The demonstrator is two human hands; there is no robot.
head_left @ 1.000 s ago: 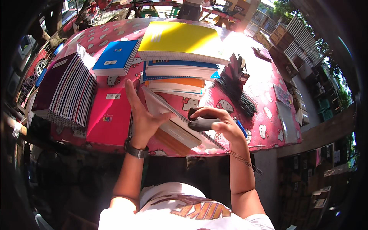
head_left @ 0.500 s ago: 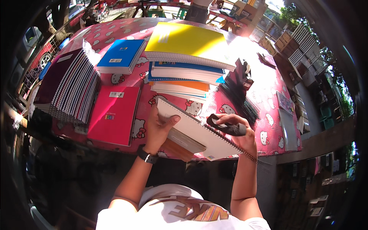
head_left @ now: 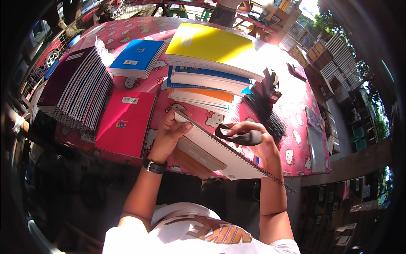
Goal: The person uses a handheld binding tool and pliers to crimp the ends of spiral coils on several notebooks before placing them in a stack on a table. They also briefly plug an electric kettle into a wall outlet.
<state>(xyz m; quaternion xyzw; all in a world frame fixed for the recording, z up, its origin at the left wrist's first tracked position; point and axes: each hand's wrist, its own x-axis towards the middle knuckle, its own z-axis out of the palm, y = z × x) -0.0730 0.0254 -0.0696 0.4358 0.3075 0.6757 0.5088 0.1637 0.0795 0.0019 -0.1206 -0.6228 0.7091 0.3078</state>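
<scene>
My left hand [head_left: 170,132] grips the upper left corner of a notebook [head_left: 207,146], thumb on its white face. The notebook is tilted, running down to the right. A dark wire coil [head_left: 280,179] is threaded along its upper edge, and its loose end sticks out past the lower right corner, in front of my right forearm. My right hand [head_left: 263,142] is closed around a dark, rounded object [head_left: 243,137], just above the coil; its kind is unclear. Below the notebook, at the table's near edge, lies a brown wooden piece [head_left: 190,163], partly covered.
Purple notebooks [head_left: 69,76] are stacked at left, beside a pink notebook [head_left: 127,122] and blue notebooks [head_left: 137,55]. Yellow-covered notebooks [head_left: 211,42] stand centrally, near blue and orange ones. Black coils [head_left: 270,118] lie right of them on the pink patterned tablecloth [head_left: 296,137]. A person [head_left: 222,12] stands beyond.
My right hand has shifted slightly left and up along the coil with the dark object. The left hand still holds the notebook, which is now tipped more edge-on.
</scene>
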